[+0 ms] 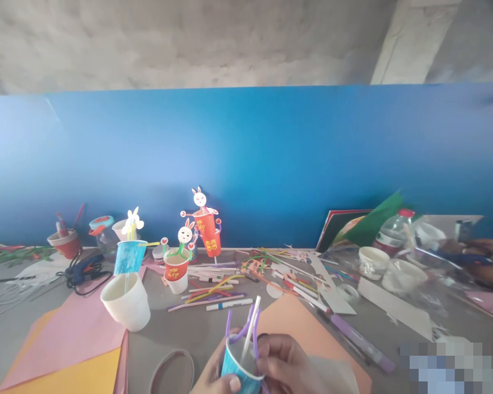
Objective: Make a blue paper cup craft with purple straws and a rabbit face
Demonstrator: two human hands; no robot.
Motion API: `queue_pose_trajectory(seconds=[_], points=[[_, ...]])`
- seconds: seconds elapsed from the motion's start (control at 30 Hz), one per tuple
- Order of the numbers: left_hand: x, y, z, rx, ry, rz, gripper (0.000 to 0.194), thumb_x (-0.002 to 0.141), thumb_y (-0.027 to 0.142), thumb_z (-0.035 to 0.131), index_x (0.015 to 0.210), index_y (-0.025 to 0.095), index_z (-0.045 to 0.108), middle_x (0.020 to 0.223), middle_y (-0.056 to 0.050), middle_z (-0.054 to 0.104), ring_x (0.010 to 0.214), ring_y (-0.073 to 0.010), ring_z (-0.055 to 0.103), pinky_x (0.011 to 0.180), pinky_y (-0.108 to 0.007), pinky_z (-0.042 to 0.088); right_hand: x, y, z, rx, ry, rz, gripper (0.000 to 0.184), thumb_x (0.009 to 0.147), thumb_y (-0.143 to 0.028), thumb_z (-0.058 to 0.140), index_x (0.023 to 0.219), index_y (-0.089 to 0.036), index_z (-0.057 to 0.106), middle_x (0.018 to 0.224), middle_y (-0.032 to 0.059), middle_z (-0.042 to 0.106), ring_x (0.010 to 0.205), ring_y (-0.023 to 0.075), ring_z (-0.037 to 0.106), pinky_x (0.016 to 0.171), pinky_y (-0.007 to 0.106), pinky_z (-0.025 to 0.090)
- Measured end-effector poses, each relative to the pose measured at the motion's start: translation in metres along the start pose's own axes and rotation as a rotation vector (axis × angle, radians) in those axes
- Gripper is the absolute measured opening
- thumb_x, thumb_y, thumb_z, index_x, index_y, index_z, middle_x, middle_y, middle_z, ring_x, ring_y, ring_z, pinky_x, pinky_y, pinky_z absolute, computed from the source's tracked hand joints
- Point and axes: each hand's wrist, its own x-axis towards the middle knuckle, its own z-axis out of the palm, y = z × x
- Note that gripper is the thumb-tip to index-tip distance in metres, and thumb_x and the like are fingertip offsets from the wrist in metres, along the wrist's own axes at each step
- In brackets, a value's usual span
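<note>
Near the front edge, my left hand is wrapped around a blue paper cup, which tilts slightly. Out of the cup's mouth rises a white paper straw. Purple pipe cleaners stick up around it, and one end shows below the rim at the right. My right hand pinches at the cup's right rim, its fingertips closed on a purple pipe cleaner. The cup's lower part is out of frame.
Left stand a white cup with a blue cup figure, and red cup figures. Coloured paper, a glue gun, markers and pipe cleaners lie around. A bottle stands right, near another person's blurred hand.
</note>
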Motion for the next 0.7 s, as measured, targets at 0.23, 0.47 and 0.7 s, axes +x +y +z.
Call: queue_pose_trajectory(seconds=[0.23, 0.47, 0.7], points=[[-0.001, -0.006, -0.004, 0.046, 0.02, 0.026, 0.062, 0.07, 0.042, 0.086, 0.126, 0.026, 0.065, 0.108, -0.008, 0.073, 0.111, -0.0327, 0.064, 0.1, -0.045, 0.04, 0.011, 0.012, -0.002, -0.027, -0.046, -0.028, 0.034, 0.067, -0.039, 0.087, 0.067, -0.016, 0.062, 0.058, -0.0041, 0.056, 0.046, 0.007, 0.046, 0.053, 0.022, 0.036], [-0.001, 0.003, 0.0, 0.078, 0.057, -0.028, 0.066, 0.069, 0.048, 0.084, 0.126, 0.021, 0.066, 0.107, -0.012, 0.075, 0.108, -0.0345, 0.066, 0.098, -0.044, 0.042, 0.015, 0.016, -0.003, -0.128, -0.033, -0.043, 0.039, 0.068, -0.045, 0.083, 0.06, -0.017, 0.057, 0.053, -0.006, 0.05, 0.047, 0.0075, 0.045, 0.052, 0.022, 0.036], [-0.001, 0.014, 0.003, 0.074, 0.033, -0.139, 0.055, 0.07, 0.047, 0.081, 0.115, 0.017, 0.073, 0.102, -0.012, 0.075, 0.101, -0.0323, 0.068, 0.095, -0.041, 0.044, 0.013, 0.004, -0.005, -0.252, -0.097, 0.009, 0.04, 0.064, -0.046, 0.085, 0.062, -0.016, 0.06, 0.059, -0.0046, 0.052, 0.052, 0.0081, 0.047, 0.055, 0.022, 0.035]])
